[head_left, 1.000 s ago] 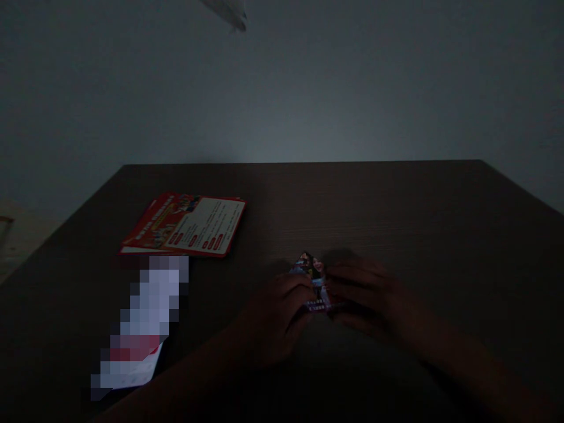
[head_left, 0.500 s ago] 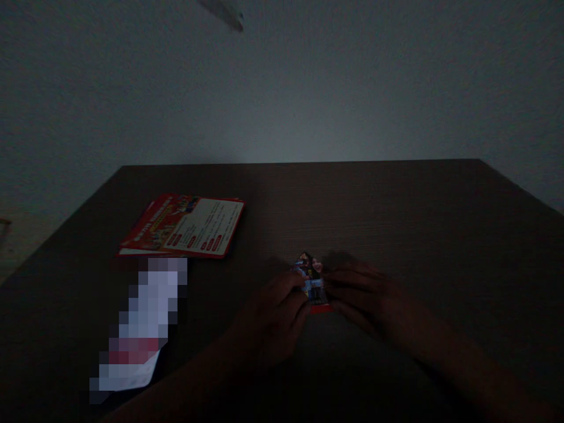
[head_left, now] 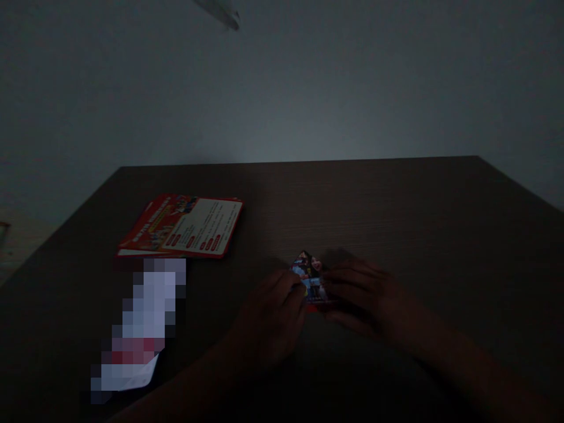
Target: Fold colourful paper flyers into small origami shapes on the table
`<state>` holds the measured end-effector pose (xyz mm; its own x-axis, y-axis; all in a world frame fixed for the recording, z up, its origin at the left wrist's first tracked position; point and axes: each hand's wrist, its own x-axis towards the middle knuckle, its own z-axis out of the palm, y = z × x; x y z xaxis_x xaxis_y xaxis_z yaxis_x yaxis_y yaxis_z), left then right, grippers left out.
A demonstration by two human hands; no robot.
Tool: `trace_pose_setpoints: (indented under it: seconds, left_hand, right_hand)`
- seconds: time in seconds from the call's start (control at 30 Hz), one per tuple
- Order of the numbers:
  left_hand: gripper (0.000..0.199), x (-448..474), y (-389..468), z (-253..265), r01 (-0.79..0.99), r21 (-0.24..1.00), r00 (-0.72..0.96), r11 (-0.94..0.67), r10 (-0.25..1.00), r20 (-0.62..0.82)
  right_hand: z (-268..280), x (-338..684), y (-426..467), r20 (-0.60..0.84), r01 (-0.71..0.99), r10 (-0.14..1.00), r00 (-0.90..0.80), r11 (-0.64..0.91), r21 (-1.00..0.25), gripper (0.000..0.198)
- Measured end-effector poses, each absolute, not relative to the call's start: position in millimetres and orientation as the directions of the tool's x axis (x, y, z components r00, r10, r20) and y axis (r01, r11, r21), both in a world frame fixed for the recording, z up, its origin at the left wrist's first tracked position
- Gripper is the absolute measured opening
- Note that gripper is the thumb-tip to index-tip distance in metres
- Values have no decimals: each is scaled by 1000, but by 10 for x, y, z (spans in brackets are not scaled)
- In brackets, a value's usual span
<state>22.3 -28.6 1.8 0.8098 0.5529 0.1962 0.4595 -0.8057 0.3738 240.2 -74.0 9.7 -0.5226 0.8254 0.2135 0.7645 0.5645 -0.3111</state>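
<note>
A small folded leaflet [head_left: 314,283], printed with coloured pictures and showing a red lower edge, lies on the dark table between my hands. My left hand [head_left: 275,314] has its thumb and curled fingers closed on the left side of the paper. On the opposite side, my right hand [head_left: 365,294] holds the right edge, its fingers lying across the top and its thumb low by the red edge. Dim light hides the exact fingertip contact. Farther left sits a stack of red and white printed leaflets [head_left: 183,226].
A lit, phone-like oblong [head_left: 150,311], mostly pixelated, lies left of my left forearm and below the leaflet stack. The wood-grain table [head_left: 352,200] ends at a pale wall [head_left: 308,88]. Something thin and blurred [head_left: 218,13] shows at the top.
My left fingers have curled in more at the paper's left side. The right thumb has shifted slightly left along the lower edge. Leaflet stack and phone-like oblong stay put.
</note>
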Motion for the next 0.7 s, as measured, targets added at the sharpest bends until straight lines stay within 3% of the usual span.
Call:
trace_pose_setpoints:
  seconds: [0.37, 0.7]
  left_hand:
    - [19, 270, -249, 19, 521, 318, 791, -792, 588, 169]
    - [18, 309, -229, 1, 558, 300, 772, -774, 617, 154]
  right_hand:
    - [44, 2325, -708, 233, 808, 849, -475, 525, -267, 21]
    - [-11, 2322, -667, 230, 789, 869, -438, 495, -364, 18]
